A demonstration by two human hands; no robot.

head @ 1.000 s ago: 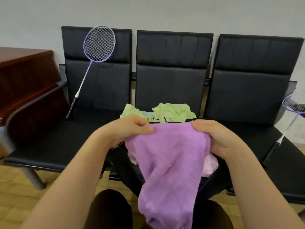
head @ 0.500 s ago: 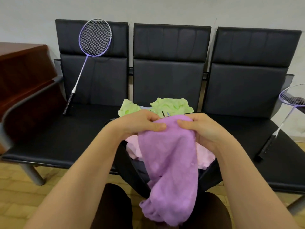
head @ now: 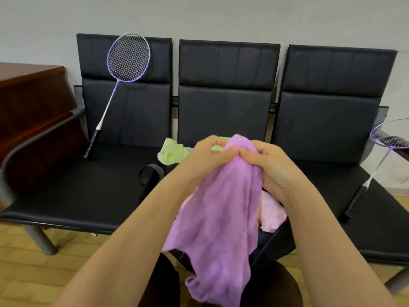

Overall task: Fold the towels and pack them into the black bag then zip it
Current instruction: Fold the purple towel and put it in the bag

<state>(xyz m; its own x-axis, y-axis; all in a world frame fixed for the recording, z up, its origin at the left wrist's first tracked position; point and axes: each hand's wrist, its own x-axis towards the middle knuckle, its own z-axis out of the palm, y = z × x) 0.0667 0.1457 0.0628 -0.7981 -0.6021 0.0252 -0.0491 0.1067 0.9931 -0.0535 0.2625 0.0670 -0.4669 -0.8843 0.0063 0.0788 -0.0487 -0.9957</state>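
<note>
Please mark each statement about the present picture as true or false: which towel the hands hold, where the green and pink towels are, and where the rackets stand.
1. Both hands grip the purple towel at its top. True: the left hand and right hand pinch it together.
2. The green towel hangs over a chair back. False: it lies on the seat behind the hands.
3. One badminton racket leans against the left chair back. True.
4. The pink towel lies on the floor. False: it lies in the open black bag.
5. Only one racket is visible. False: a second racket is at the right edge.
</note>
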